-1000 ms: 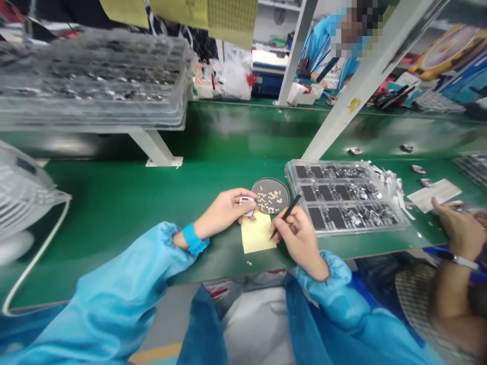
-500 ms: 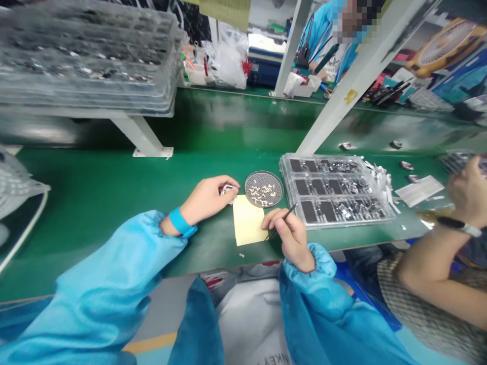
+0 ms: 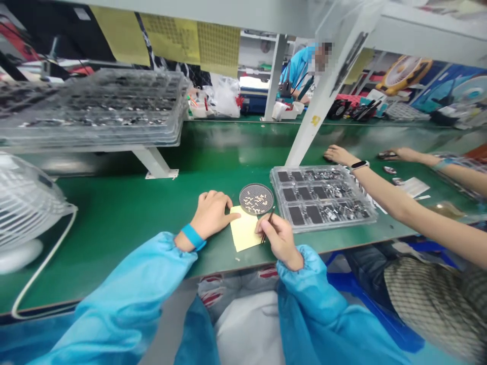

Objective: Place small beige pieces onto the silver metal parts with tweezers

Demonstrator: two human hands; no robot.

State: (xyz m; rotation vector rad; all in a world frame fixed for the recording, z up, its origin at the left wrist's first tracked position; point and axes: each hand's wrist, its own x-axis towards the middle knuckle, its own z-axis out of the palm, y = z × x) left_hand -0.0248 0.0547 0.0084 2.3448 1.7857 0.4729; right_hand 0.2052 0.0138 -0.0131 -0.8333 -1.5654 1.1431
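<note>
Head cam: right hand [image 3: 279,237] pinches tweezers [image 3: 268,223], tips prob. down-left toward note [image 3: 245,234].

Head-worn camera looks forward and down, close over green bench [image 3: 114,213].

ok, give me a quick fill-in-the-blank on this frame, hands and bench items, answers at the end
1. The right hand holds thin dark ____ over the yellow note.
2. The left hand rests at the note's edge and wears a ____ wristband.
3. The round mesh dish of small pale parts sits between the note and the clear ____.
4. A white ____ stands at the bench's left end.

Missing words: tweezers; blue; tray; fan
</note>
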